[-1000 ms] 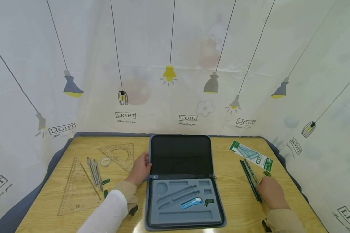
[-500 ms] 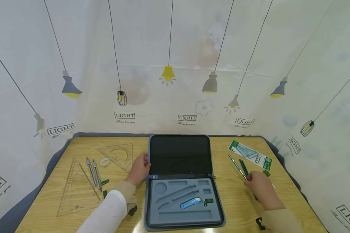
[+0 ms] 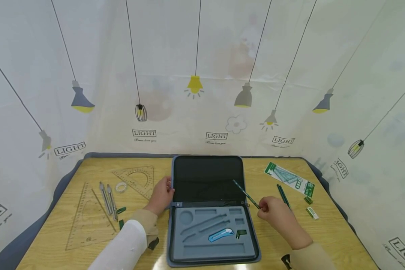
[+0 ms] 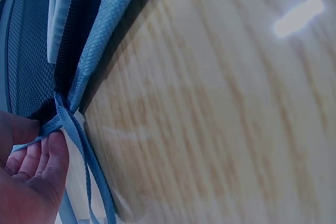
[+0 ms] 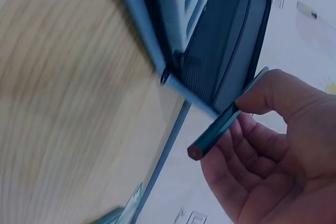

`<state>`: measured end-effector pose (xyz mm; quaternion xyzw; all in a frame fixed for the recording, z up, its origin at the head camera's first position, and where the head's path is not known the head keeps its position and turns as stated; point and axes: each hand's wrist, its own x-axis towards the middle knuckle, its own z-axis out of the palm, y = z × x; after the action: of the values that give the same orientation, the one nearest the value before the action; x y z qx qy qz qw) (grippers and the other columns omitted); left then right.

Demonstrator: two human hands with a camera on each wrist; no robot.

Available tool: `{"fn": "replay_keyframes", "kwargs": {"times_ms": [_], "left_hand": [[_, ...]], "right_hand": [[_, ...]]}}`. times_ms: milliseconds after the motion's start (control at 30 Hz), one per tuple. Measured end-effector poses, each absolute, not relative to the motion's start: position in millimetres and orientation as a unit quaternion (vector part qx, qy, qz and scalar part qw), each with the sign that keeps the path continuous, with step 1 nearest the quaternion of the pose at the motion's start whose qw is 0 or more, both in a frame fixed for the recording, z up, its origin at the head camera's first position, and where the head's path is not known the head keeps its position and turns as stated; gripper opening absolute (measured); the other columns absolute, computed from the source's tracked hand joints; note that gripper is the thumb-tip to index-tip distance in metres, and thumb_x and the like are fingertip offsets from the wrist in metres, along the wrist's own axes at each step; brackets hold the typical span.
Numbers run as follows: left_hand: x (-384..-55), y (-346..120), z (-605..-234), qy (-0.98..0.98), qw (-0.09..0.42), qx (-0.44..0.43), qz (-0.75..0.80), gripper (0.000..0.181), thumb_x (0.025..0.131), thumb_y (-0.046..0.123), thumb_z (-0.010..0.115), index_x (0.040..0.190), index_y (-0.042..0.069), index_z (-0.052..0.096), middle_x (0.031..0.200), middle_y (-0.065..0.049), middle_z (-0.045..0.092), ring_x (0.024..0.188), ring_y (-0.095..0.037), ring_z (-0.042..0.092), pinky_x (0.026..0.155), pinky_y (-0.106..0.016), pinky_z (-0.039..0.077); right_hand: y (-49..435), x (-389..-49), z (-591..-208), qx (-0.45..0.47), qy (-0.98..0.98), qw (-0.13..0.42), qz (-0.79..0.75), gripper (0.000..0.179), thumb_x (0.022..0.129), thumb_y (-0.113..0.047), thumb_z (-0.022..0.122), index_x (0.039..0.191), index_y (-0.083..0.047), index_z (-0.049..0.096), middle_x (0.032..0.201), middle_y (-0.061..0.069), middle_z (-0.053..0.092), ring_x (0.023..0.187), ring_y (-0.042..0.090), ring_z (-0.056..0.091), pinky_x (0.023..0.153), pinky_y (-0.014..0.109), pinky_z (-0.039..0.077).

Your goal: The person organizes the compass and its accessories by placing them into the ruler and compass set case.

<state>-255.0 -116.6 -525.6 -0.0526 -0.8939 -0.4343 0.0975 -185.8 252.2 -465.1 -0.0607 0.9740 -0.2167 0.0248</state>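
Observation:
In the head view a blue zip case (image 3: 171, 240) lies unfolded, its black mesh lid (image 3: 207, 180) raised at the back. A light-blue utility knife (image 3: 221, 235) and a small dark green piece (image 3: 241, 234) sit in its grey moulded insert (image 3: 212, 256). My left hand (image 3: 160, 195) holds the lid's left edge; the left wrist view has thumb and fingers pinching the blue fabric border (image 4: 50, 127). To the right of the case, my right hand (image 3: 280, 217) pinches a green pencil (image 3: 245, 193) near one end. Its far end overlaps the lid, and the blunt hexagonal end (image 5: 195, 152) faces the right wrist camera.
Dark green pencils (image 3: 282, 195), a ruler-set packet (image 3: 289, 179), a green sharpener (image 3: 308, 200) and an eraser (image 3: 312, 213) lie on the right. Clear set squares (image 3: 138, 180), metal compasses (image 3: 107, 198), a tape roll (image 3: 121, 187) and small green pieces (image 3: 121, 210) lie on the left.
My right hand has picked one pencil off the table beside the others and carried it left toward the case, uncovering the eraser. The left hand stays at the lid's edge.

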Motion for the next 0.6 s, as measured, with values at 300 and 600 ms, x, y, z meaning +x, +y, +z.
{"fn": "replay_keyframes", "kwargs": {"times_ms": [300,600], "left_hand": [[-253,-117,-524,-0.894,0.101,-0.057,-0.432,0.032,0.082,-0.009,0.059,0.113,-0.011,0.052,0.090,-0.019,0.058,0.080,-0.028,0.058,0.075,-0.040,0.049],[-253,-116,-522,-0.895,0.092,-0.050,-0.433,0.032,0.083,-0.008,0.059,0.115,-0.010,0.052,0.092,-0.019,0.058,0.082,-0.027,0.058,0.076,-0.040,0.050]], "right_hand": [[214,-176,-470,-0.188,0.954,0.034,-0.230,0.008,0.076,-0.004,0.065,0.080,-0.011,0.062,0.070,-0.005,0.048,0.062,0.006,0.042,0.054,0.022,0.038],[193,-163,-479,-0.360,0.897,0.087,-0.242,0.010,0.081,-0.004,0.065,0.084,-0.013,0.062,0.069,-0.010,0.045,0.061,-0.001,0.036,0.055,0.018,0.036]]}}
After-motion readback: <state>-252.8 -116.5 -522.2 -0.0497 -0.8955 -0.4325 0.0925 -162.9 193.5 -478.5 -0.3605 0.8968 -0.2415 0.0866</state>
